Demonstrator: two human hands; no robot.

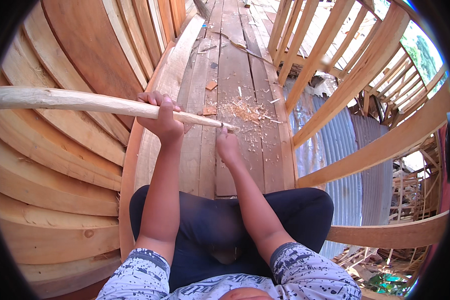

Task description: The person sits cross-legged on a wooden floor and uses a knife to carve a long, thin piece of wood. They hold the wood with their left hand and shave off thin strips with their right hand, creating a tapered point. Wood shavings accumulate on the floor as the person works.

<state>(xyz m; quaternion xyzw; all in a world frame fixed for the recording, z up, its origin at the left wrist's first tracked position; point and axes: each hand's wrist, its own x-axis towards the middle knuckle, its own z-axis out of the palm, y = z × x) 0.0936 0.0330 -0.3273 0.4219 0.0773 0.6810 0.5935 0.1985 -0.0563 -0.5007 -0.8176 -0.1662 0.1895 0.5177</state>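
A long, pale wooden pole [75, 99], stripped of bark, runs from the left edge toward the middle and narrows to its right end. My left hand [163, 122] is closed around it a little short of the thin end. Just below that tip is my right hand [228, 147], its fingers curled in and the thumb up against the wood. A small dark spot shows at the thumb, but what the right hand holds is hidden. Both forearms reach forward over my crossed legs in dark trousers [200, 220].
Wood shavings [247, 111] lie scattered on the plank floor [233, 175] beyond the pole. Curved timber planking [60, 215] rises on the left. Spaced wooden ribs [375, 150] stand on the right, with corrugated metal sheets [335, 165] below them. Farther off lies a long thin strip [240, 46].
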